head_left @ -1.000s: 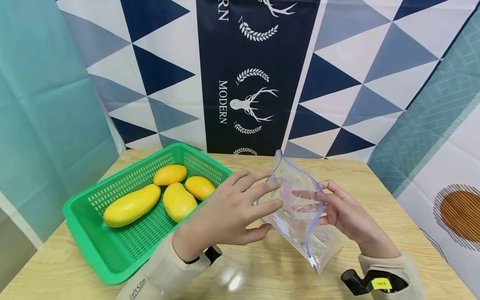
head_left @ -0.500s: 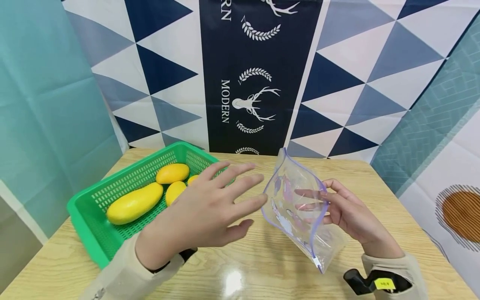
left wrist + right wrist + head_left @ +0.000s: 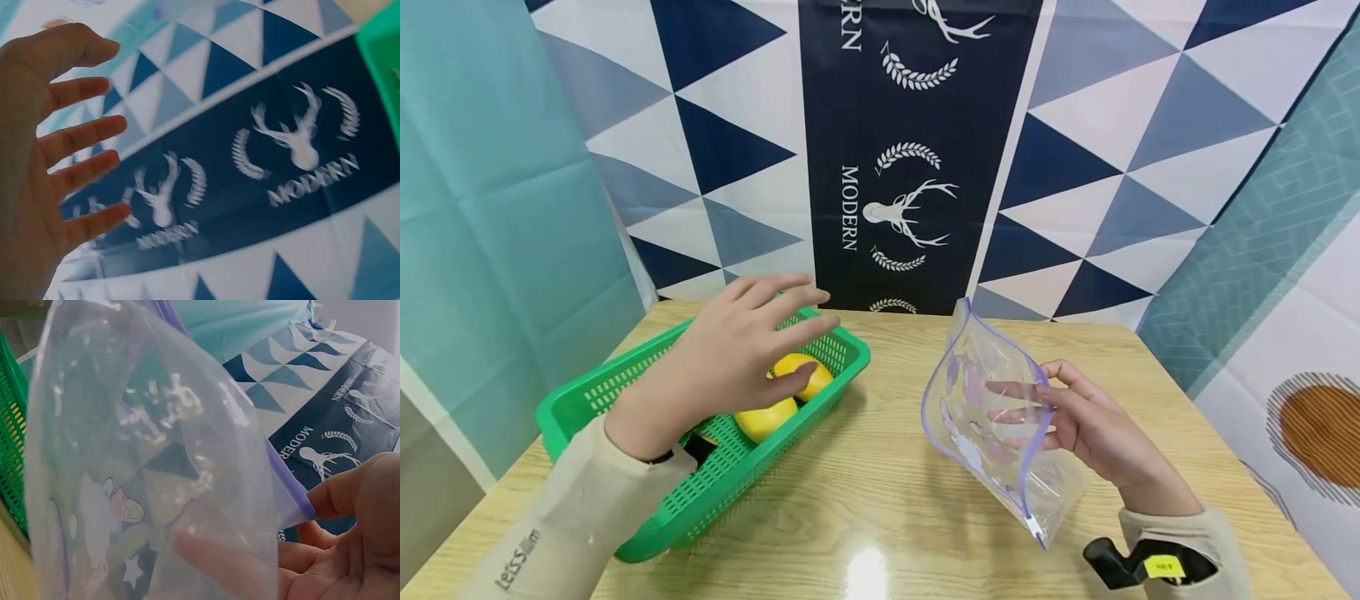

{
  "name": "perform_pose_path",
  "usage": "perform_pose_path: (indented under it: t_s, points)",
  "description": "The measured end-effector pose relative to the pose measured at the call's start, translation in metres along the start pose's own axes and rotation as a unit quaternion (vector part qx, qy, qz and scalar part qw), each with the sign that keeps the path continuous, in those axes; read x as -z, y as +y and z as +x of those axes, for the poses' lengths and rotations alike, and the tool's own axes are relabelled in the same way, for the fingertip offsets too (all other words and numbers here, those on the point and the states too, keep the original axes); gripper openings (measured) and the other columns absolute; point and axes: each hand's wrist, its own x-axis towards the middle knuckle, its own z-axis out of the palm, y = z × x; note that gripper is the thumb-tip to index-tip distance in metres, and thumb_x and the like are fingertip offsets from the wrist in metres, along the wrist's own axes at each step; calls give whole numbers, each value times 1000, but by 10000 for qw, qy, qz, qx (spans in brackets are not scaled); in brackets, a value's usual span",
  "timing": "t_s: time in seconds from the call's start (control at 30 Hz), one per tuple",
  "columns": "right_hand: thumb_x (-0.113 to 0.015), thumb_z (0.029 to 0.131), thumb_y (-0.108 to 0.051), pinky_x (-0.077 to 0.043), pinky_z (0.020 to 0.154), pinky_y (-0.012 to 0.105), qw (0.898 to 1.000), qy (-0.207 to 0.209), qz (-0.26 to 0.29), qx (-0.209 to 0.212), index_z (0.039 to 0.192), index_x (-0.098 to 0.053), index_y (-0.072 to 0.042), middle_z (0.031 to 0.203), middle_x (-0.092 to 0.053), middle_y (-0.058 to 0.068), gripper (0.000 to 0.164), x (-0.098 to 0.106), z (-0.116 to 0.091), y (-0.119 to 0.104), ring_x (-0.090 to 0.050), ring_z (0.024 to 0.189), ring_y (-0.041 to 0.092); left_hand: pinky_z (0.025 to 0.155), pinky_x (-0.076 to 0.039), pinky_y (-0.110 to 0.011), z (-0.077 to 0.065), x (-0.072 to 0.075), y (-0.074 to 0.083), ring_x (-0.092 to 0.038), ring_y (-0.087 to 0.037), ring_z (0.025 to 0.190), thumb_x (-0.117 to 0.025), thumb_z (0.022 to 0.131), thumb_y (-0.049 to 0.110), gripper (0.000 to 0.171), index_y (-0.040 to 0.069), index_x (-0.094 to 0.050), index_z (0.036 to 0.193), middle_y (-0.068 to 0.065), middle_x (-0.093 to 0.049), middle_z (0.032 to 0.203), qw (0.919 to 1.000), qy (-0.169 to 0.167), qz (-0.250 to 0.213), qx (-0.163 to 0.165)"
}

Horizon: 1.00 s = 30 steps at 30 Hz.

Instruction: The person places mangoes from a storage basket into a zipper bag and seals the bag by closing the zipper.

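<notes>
In the head view my left hand (image 3: 730,350) is held above the green basket (image 3: 700,533), fingers spread and holding nothing. Two yellow mangoes (image 3: 765,419) show past it inside the basket; the hand and forearm hide the other fruit. The left wrist view shows the same hand (image 3: 56,156) with fingers apart against the backdrop. My right hand (image 3: 1093,429) pinches the purple zip edge of a clear zip bag (image 3: 992,417). Some of its fingers show through the plastic. The bag's mouth gapes toward the left, and printed cartoon figures mark its side (image 3: 100,525).
Both hands work over a light wooden table (image 3: 820,517). A patterned cloth backdrop (image 3: 917,167) rises behind it, with teal cloth (image 3: 497,208) on the left side. On the right hangs a cloth with a brown circle (image 3: 1326,433).
My left hand has moved away from the bag, leftward and up over the basket, covering most of the fruit. The right hand keeps holding the bag, whose mouth now gapes wider.
</notes>
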Motion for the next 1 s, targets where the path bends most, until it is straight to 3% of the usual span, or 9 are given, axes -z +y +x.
perform_pose_path:
  t_s: [0.13, 0.3, 0.5, 0.67, 1.0]
  points:
    - [-20, 108, 0, -55, 85, 45, 10000, 53, -22, -43, 118, -46, -7, 139, -58, 14, 29, 0, 0, 0, -64, 114, 32, 87, -50, -53, -10, -14, -19, -54, -38, 119, -78, 78, 21, 48, 8, -67, 123, -17, -63, 123, 9994, -357, -14, 23]
    - [-21, 108, -1, -55, 85, 47, 9999, 77, -18, -82, 118, -46, -7, 138, -59, 14, 28, 0, 0, 0, -65, 113, 32, 91, -48, -53, -29, -36, -40, -52, -37, 121, -74, 83, 20, 50, 8, -62, 130, -17, -61, 127, 9900, -1334, -220, 404]
    - [-19, 108, -1, -54, 87, 47, 10000, -35, 76, -33, 119, -45, -6, 140, -57, 14, 29, 1, 0, 0, -64, 115, 33, 96, -45, -55, -51, -54, -54, -49, -37, 124, -74, 86, 24, 56, 9, -57, 137, -16, -57, 132, 9691, -2246, -447, 913]
    - [-18, 108, 0, -54, 88, 48, 9999, -104, 130, -28, 118, -46, -6, 140, -57, 14, 31, 2, 0, -1, -63, 116, 33, 104, -38, -59, -64, -65, -58, -45, -38, 129, -70, 87, 26, 60, 9, -53, 142, -17, -54, 137, 9494, -2807, -704, 1222]
    - [-20, 108, -1, -54, 85, 51, 9999, 8, -45, -141, 118, -46, -7, 138, -59, 13, 29, 0, -1, -2, -65, 113, 32, 104, -35, -64, -86, -82, -59, -43, -41, 130, -79, 73, 16, 73, 12, -54, 141, -17, -53, 139, 9130, -3671, -928, 1520]
